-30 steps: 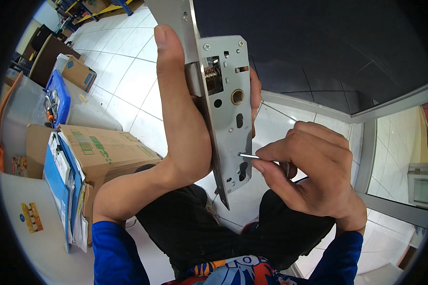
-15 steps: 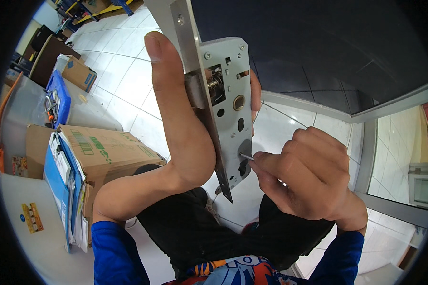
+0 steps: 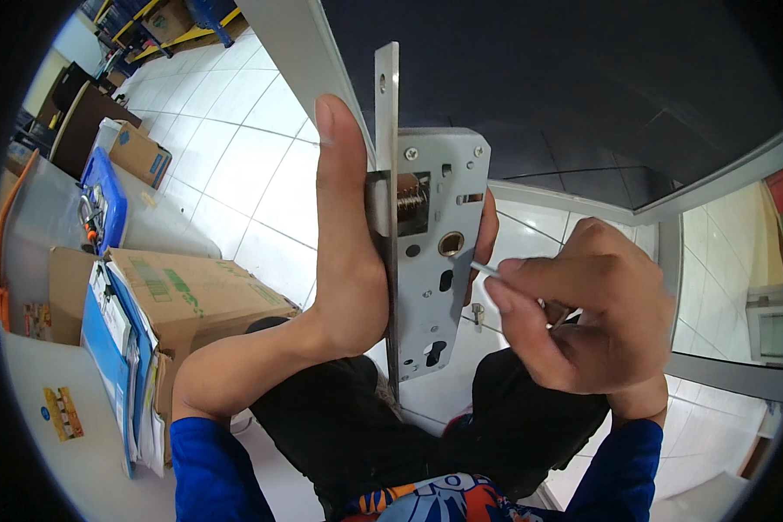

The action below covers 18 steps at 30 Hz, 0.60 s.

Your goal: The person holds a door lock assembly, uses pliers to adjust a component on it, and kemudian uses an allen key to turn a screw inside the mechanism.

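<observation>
A mortise lock case (image 3: 424, 296) with a long steel faceplate stands almost upright before me. My left hand (image 3: 350, 252) is wrapped around it. Its thumb points up along the faceplate and fingertips show past the far right edge. A spring is visible in the case's square opening, above a round brass-coloured hub (image 3: 451, 244). Between the thumb and forefinger of my right hand (image 3: 596, 309) is a thin metal rod (image 3: 485, 269). The rod's tip is by the case's right edge, just below the hub; whether it touches the case I cannot tell.
At left, a cardboard box (image 3: 196, 283) stands beside blue folders (image 3: 117, 348) and papers. Behind it, a blue tray (image 3: 104, 204) holds tools. A dark panel in a grey frame (image 3: 574, 196) fills the upper right. White floor tiles (image 3: 252, 235) lie beyond my knees.
The lock case has shifted right and down and become more upright. The rod has moved from the lower part of the case up to near the hub, with my right hand slightly higher.
</observation>
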Tool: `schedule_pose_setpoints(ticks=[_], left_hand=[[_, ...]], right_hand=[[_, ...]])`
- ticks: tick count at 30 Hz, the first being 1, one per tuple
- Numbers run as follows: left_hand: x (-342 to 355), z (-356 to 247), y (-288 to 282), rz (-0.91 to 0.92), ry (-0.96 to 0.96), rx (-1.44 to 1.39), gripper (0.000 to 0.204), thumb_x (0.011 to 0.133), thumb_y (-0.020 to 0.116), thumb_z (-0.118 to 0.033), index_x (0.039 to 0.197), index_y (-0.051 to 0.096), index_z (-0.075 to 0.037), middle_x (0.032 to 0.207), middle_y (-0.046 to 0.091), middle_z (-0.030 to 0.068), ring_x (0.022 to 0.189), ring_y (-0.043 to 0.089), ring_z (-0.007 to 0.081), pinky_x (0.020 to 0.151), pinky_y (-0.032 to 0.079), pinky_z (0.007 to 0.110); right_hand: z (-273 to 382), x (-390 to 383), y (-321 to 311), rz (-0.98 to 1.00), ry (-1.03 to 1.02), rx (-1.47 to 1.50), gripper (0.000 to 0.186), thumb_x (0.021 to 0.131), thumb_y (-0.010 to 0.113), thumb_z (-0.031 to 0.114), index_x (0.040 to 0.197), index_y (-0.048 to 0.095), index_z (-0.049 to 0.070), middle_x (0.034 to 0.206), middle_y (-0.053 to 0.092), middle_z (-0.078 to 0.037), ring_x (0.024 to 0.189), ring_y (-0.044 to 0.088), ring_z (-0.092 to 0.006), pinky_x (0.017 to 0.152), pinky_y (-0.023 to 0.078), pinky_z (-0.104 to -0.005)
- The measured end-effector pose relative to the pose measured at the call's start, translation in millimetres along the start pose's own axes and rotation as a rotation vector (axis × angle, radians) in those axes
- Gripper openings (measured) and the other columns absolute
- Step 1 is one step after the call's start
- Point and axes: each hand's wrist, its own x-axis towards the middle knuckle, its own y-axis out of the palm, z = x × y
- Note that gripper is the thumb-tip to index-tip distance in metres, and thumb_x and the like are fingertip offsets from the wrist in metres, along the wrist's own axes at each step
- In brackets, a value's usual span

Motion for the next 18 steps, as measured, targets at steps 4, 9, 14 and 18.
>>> schedule_pose_setpoints(ticks=[4,9,14,18], left_hand=[[-5,-8,7,-0.01,-0.142,-0.016,0.118,0.082,-0.007,-0.097,0.088,0.064,-0.003,0.077,0.065,0.0097,0.06,0.062,0.0191,0.056,0.05,0.029],[-9,-5,2,0.048,-0.15,0.073,0.118,0.085,-0.004,-0.094,0.102,0.068,-0.003,0.083,0.068,0.0108,0.066,0.065,0.0187,0.062,0.053,0.03],[-13,-6,14,-0.098,-0.218,0.136,0.127,0.08,-0.006,-0.098,0.111,0.07,-0.001,0.091,0.072,0.0101,0.077,0.069,0.0193,0.069,0.056,0.032],[-13,-10,13,-0.049,-0.206,0.253,0.129,0.08,-0.006,-0.099,0.118,0.07,-0.002,0.096,0.072,0.0101,0.091,0.069,0.0207,0.083,0.054,0.033]], right_hand=[[-2,2,-7,-0.053,-0.01,-0.041,0.019,0.079,0.079,-0.005,0.095,0.07,-0.004,0.077,0.07,-0.01,0.053,0.053,-0.0112,0.048,0.034,-0.0259],[-4,2,-6,-0.092,-0.029,-0.021,0.019,0.078,0.079,-0.006,0.094,0.069,-0.004,0.077,0.071,-0.011,0.054,0.052,-0.0097,0.048,0.032,-0.0243],[-3,2,-1,-0.076,0.001,0.0,0.019,0.078,0.08,-0.006,0.093,0.069,-0.005,0.078,0.073,-0.011,0.053,0.054,-0.0105,0.047,0.034,-0.0246],[-1,2,-4,-0.048,0.006,-0.054,0.018,0.079,0.081,-0.005,0.092,0.07,-0.005,0.078,0.073,-0.012,0.052,0.056,-0.0115,0.046,0.036,-0.025]])
